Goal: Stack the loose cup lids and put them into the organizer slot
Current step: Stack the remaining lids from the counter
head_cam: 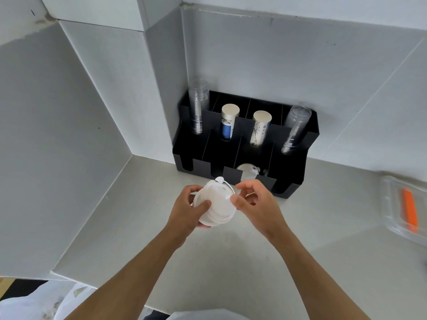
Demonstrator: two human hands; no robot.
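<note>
- The stack of white cup lids (215, 205) sat in the left hand (188, 210), held above the counter with the thumb pressed across the top lid and the fingers curled around the far and under sides.
- The right hand (255, 205) was just beside the stack on its right, fingers loosely bent and spread; its fingertips (235, 199) met the stack's right edge, though whether they pinched it could not be told.
- The stack was tilted, its top face turned toward the camera, and hung just in front of the black organizer (298, 162).
- Another translucent lid (247, 173) stood in a front slot of the organizer, right of centre, partly hidden by the slot's front wall and by the right hand.
- How many lids made up the stack was hard to make out; the edges blurred together.
- Behind, the organizer's rear compartments held two stacks of clear cups (197, 107) and two stacks of paper cups (228, 122), all leaning.
- The counter (231, 262) was plain pale grey, set into a corner of light grey walls (265, 54).
- At the right edge, a clear plastic container (392, 209) with something orange inside (410, 210) was blurred and cut off.
</note>
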